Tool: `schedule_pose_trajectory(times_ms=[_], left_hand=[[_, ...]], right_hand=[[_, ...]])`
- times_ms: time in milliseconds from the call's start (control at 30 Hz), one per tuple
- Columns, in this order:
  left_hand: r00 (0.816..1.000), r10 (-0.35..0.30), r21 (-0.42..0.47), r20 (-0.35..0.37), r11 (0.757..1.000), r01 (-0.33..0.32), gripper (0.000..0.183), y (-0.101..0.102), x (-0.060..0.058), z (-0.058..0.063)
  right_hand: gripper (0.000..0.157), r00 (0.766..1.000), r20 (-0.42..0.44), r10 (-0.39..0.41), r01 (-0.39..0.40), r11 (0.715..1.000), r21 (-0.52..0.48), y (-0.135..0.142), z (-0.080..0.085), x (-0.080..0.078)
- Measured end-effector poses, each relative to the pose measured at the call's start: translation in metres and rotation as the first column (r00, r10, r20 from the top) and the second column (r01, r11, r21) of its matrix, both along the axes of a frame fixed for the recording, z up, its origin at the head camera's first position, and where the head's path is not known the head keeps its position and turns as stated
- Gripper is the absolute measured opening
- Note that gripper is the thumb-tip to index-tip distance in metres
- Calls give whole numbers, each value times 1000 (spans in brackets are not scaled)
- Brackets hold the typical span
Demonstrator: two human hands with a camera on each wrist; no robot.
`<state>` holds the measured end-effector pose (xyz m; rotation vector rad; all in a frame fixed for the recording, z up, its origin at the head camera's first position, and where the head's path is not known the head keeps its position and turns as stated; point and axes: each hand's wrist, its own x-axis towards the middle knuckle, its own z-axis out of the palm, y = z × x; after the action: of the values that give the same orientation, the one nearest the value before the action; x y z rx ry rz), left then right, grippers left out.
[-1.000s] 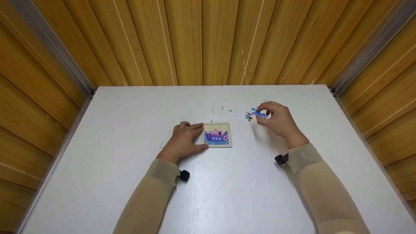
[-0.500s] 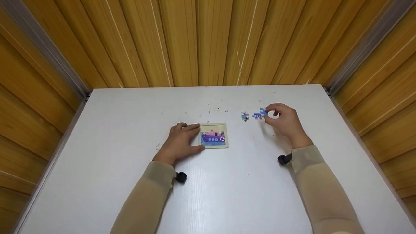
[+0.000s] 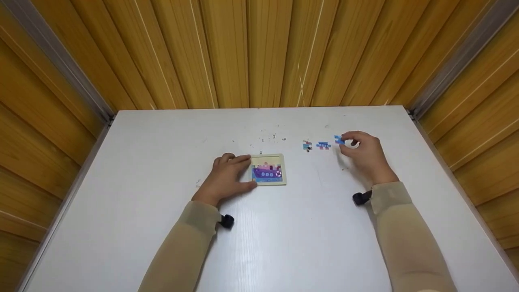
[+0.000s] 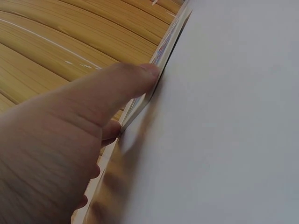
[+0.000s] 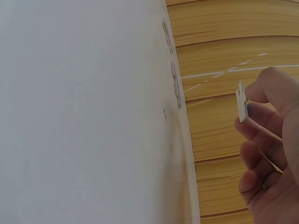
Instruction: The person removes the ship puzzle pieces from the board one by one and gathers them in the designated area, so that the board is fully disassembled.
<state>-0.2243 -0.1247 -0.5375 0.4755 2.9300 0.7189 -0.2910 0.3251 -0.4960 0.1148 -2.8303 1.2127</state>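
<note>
My right hand (image 3: 367, 156) pinches a blue jigsaw piece (image 3: 339, 140) between thumb and fingertips. In the right wrist view this jigsaw piece (image 5: 241, 102) is seen edge-on, lifted off the table. My left hand (image 3: 227, 176) holds the left side of a small pale puzzle frame (image 3: 284, 170), thumb at the near corner and forefinger at the far one. Inside the frame, a purple ship picture (image 3: 265, 173) fills the lower part, with bare tray above. The left wrist view shows the thumb of my left hand (image 4: 79, 116) against the edge of the frame (image 4: 173, 39).
Two loose jigsaw pieces lie on the table left of my right hand: a blue and purple piece (image 3: 323, 145) and a multicoloured piece (image 3: 307, 145). Small dark marks (image 3: 267, 137) dot the white table (image 3: 275, 243) behind the frame. Wood-patterned panels (image 3: 227, 52) surround the table.
My right hand has moved to the right with the blue piece, away from the blue and purple piece, which now lies fully in view. My left hand stays at the frame.
</note>
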Motion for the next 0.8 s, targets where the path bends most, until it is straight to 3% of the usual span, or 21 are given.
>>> schedule_pose_trajectory(times_ms=[400, 667, 800], left_hand=[[1000, -9, -9, -10, 1000, 9, 91, 0, 1, 3], [1000, -14, -11, -21, 1000, 14, 88, 0, 2, 3], [1000, -14, -14, -19, 1000, 14, 89, 0, 1, 2]], right_hand=[[37, 998, 52, -28, 25, 999, 40, 11, -4, -6], [33, 1000, 17, 15, -16, 999, 33, 15, -11, -11], [31, 999, 40, 21, -24, 997, 70, 14, -14, -13]])
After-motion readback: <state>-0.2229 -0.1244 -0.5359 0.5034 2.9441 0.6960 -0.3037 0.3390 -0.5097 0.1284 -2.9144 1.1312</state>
